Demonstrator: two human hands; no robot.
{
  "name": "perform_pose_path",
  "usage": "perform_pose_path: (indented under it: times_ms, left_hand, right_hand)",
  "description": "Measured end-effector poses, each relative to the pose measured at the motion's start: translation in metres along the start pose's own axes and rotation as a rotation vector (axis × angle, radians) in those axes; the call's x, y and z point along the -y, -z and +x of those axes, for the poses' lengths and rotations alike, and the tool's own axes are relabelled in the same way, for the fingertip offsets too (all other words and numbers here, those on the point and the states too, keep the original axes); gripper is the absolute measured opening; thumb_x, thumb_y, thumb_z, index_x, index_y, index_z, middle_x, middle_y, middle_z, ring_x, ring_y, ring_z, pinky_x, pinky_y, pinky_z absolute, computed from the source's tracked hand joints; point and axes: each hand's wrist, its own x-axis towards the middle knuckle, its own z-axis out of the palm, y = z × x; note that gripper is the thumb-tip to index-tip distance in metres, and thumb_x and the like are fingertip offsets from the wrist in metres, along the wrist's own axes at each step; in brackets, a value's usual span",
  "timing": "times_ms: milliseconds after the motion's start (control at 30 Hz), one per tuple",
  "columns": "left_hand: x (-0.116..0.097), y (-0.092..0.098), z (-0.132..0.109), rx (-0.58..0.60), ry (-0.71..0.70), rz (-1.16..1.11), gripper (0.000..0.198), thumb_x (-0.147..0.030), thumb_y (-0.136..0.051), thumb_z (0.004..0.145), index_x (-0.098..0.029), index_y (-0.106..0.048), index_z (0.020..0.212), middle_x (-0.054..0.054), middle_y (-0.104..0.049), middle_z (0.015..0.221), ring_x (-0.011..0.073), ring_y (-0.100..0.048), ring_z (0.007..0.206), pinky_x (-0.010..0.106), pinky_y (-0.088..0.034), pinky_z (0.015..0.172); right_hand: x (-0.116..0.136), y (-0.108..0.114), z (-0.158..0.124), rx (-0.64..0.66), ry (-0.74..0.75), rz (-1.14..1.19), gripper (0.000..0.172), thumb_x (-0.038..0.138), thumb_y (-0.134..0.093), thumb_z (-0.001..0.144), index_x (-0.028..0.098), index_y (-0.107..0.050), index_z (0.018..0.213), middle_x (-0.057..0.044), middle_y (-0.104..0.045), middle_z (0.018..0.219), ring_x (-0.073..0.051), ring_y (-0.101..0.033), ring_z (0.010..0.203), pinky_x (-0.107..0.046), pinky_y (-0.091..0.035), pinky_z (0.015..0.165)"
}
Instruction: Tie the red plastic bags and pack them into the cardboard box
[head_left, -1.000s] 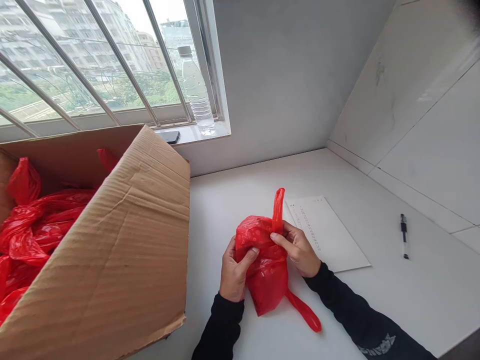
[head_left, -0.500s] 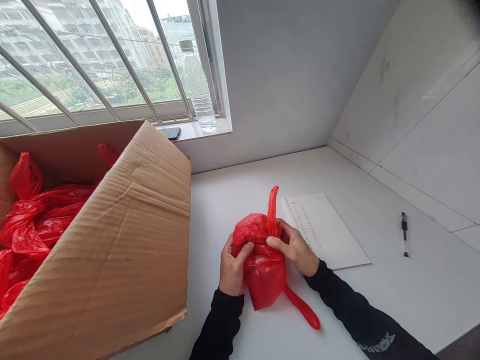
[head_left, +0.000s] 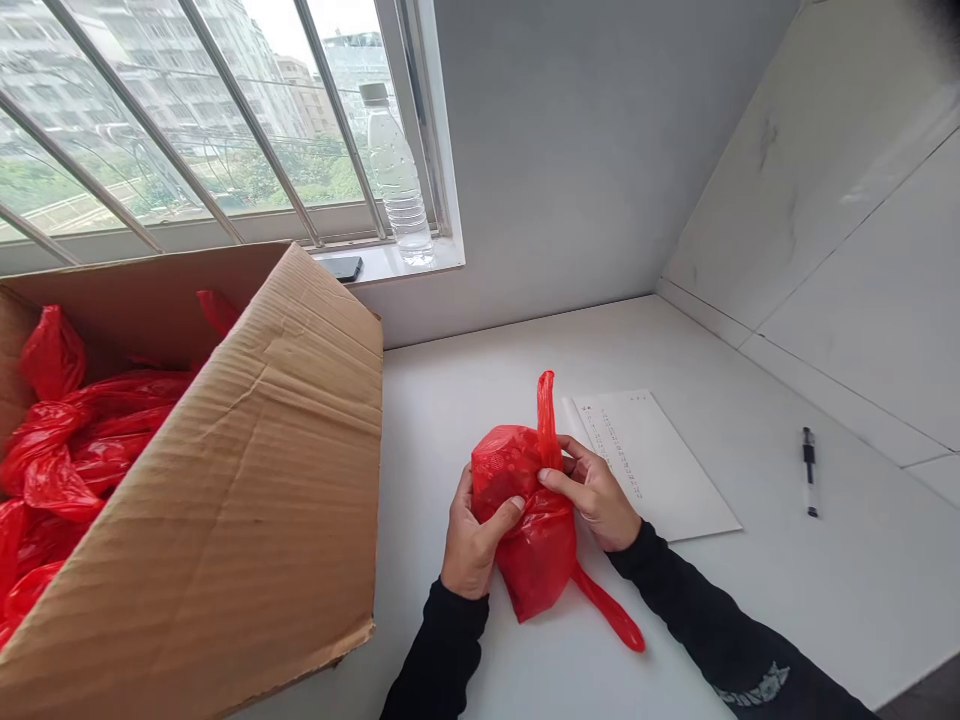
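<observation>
A red plastic bag (head_left: 536, 570) is held between both hands over the white table. My left hand (head_left: 474, 535) is closed on its left side, with the thumb pressed on the front and the other fingers mostly hidden behind. My right hand (head_left: 596, 490) pinches the bag's upper right part near the base of one handle loop, which sticks straight up. The other handle loop trails down to the lower right. Something inside fills the bag out, but the red plastic hides what it is.
At left stands an open cardboard box (head_left: 277, 480) holding several red plastic bags (head_left: 112, 420). A sheet of paper with writing (head_left: 675, 480) and a pen (head_left: 809, 470) lie on the table (head_left: 750, 620) at right. A water bottle (head_left: 397, 180) and a phone (head_left: 345, 268) rest on the windowsill.
My left thumb has slid a little to the right across the bag. The bag's upper left part looks smoother and tighter. Both hands keep their hold.
</observation>
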Motion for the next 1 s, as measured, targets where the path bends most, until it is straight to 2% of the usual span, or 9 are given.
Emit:
perform_pose_path:
  times_ms: [200, 333, 600, 700, 833, 900, 1000]
  left_hand:
    - [0.0027, 0.0061, 0.0018, 0.043, -0.021, 0.043, 0.048, -0.024, -0.078, 0.069, -0.021, -0.056, 0.112, 0.006, -0.070, 0.097, 0.0228, -0.067, 0.086, 0.035, -0.052, 0.081]
    - [0.0034, 0.0076, 0.0026, 0.011, -0.010, 0.034, 0.042, -0.023, -0.077, 0.070, -0.021, -0.058, 0.108, 0.004, -0.070, 0.097, 0.0221, -0.066, 0.089, 0.035, -0.051, 0.085]
    - [0.0041, 0.0072, 0.0035, -0.040, -0.038, 0.034, 0.035, -0.025, -0.076, 0.072, -0.020, -0.062, 0.104, 0.005, -0.070, 0.097, 0.0216, -0.066, 0.088, 0.034, -0.049, 0.086]
    - [0.0053, 0.0085, 0.0041, -0.035, -0.036, 0.040, 0.030, -0.026, -0.074, 0.074, -0.019, -0.062, 0.101, 0.005, -0.069, 0.093, 0.0215, -0.065, 0.086, 0.033, -0.049, 0.084]
    - [0.0048, 0.0079, 0.0031, -0.005, -0.005, -0.010, 0.028, -0.021, -0.069, 0.073, -0.018, -0.063, 0.100, 0.005, -0.069, 0.093, 0.0208, -0.064, 0.083, 0.031, -0.048, 0.081]
    - [0.0032, 0.0067, 0.0022, 0.015, 0.022, -0.080, 0.033, -0.018, -0.063, 0.072, -0.018, -0.063, 0.105, 0.005, -0.068, 0.096, 0.0203, -0.064, 0.082, 0.030, -0.049, 0.077]
    - [0.0007, 0.0047, 0.0017, 0.035, 0.080, -0.177, 0.050, -0.012, -0.056, 0.066, -0.019, -0.060, 0.116, 0.005, -0.068, 0.099, 0.0198, -0.064, 0.082, 0.029, -0.049, 0.073]
  right_hand:
    - [-0.0029, 0.0012, -0.0003, 0.038, -0.010, 0.035, 0.035, 0.025, -0.069, 0.082, 0.023, -0.057, 0.116, -0.004, -0.070, 0.092, -0.018, -0.065, 0.078, -0.031, -0.051, 0.074]
    - [-0.0009, -0.0007, -0.0004, 0.062, -0.011, 0.022, 0.037, 0.027, -0.069, 0.082, 0.024, -0.056, 0.117, -0.004, -0.070, 0.096, -0.019, -0.066, 0.081, -0.033, -0.052, 0.075]
    - [0.0034, -0.0051, -0.0013, 0.077, 0.093, -0.222, 0.037, 0.031, -0.065, 0.085, 0.024, -0.054, 0.120, -0.005, -0.064, 0.111, -0.022, -0.061, 0.101, -0.037, -0.049, 0.091]
    - [0.0030, -0.0050, 0.0000, 0.086, 0.102, -0.275, 0.034, 0.030, -0.066, 0.084, 0.024, -0.055, 0.116, -0.004, -0.064, 0.106, -0.021, -0.061, 0.096, -0.037, -0.049, 0.089]
    - [0.0005, -0.0029, 0.0009, 0.044, 0.114, -0.240, 0.020, 0.030, -0.064, 0.085, 0.023, -0.059, 0.103, -0.002, -0.063, 0.092, -0.019, -0.059, 0.084, -0.033, -0.049, 0.081]
    - [-0.0007, -0.0014, 0.0015, 0.005, 0.094, -0.174, 0.018, 0.031, -0.064, 0.085, 0.023, -0.059, 0.099, -0.001, -0.063, 0.086, -0.018, -0.059, 0.079, -0.031, -0.049, 0.075]
    - [-0.0012, 0.0008, 0.0031, -0.061, 0.071, -0.086, 0.021, 0.032, -0.067, 0.082, 0.022, -0.059, 0.098, 0.000, -0.063, 0.082, -0.017, -0.059, 0.075, -0.029, -0.049, 0.070]
